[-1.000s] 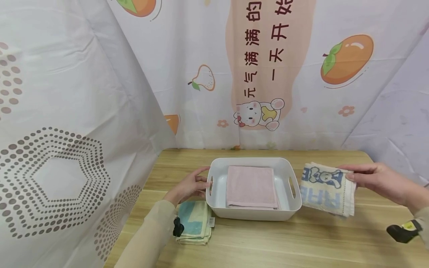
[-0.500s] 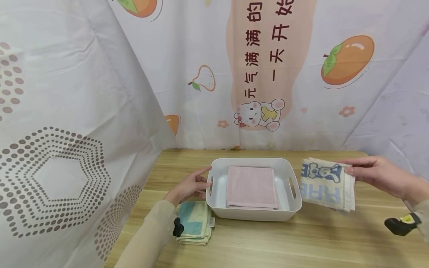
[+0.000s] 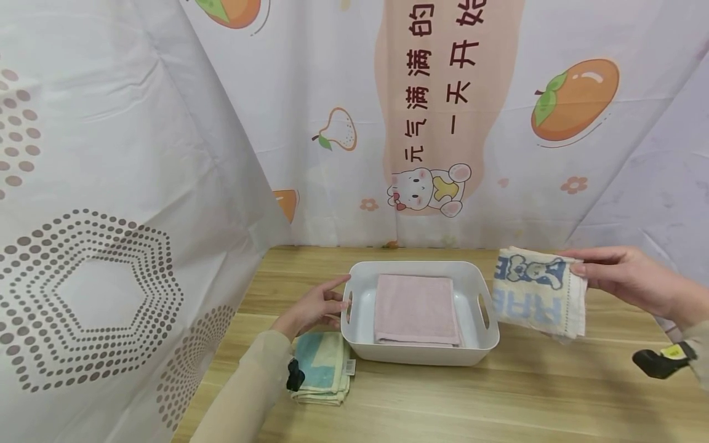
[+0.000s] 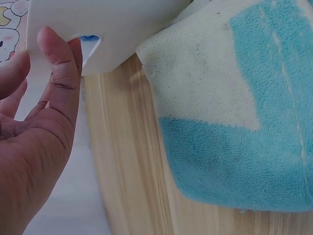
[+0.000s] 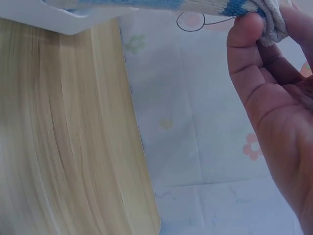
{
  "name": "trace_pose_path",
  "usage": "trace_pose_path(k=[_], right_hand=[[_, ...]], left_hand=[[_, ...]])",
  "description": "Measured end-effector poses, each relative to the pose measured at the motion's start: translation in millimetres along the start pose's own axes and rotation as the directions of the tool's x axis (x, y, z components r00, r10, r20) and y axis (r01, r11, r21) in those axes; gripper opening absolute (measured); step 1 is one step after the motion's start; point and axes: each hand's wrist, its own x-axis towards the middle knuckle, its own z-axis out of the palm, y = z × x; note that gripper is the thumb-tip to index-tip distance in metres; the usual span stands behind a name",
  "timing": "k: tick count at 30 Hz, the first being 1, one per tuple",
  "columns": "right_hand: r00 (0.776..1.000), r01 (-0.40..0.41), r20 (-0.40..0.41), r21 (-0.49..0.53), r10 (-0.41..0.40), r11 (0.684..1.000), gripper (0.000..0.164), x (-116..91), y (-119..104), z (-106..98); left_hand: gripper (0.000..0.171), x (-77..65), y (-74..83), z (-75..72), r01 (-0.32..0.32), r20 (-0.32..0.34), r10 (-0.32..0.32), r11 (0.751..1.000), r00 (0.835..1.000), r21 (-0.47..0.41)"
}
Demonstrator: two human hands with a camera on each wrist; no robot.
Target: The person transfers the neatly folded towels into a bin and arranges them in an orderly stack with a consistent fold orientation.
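Note:
My right hand (image 3: 631,277) pinches a folded towel (image 3: 537,292), cream with a blue bear and light-blue letters, by its right edge. It is raised over the table, right of a white plastic basket (image 3: 421,355). In the right wrist view, thumb and fingers close on the towel's layered edge (image 5: 274,24). A folded pink towel (image 3: 415,307) lies inside the basket. My left hand (image 3: 312,307) holds the basket's left side at the handle hole, its fingers curled at the wall in the left wrist view. Below that hand lies a folded turquoise-and-cream towel (image 4: 230,156).
The basket stands on a wooden table (image 3: 443,406), whose far edge meets a printed curtain (image 3: 343,203). Another curtain (image 3: 111,283) hangs along the left side. A white tag (image 3: 348,367) sticks out of the turquoise towel beside the basket's corner.
My right hand has lifted the bear towel higher and shifted it slightly left toward the basket. The left hand, basket and other towels have stayed in place.

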Motion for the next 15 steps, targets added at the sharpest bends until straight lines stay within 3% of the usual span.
trace_pose_path(k=[15], right_hand=[[0.994, 0.042, 0.102, 0.079, -0.05, 0.996, 0.036, 25, -6, 20]], left_hand=[[0.066, -0.7, 0.6, -0.1, 0.008, 0.003, -0.008, 1.0, 1.0, -0.001]])
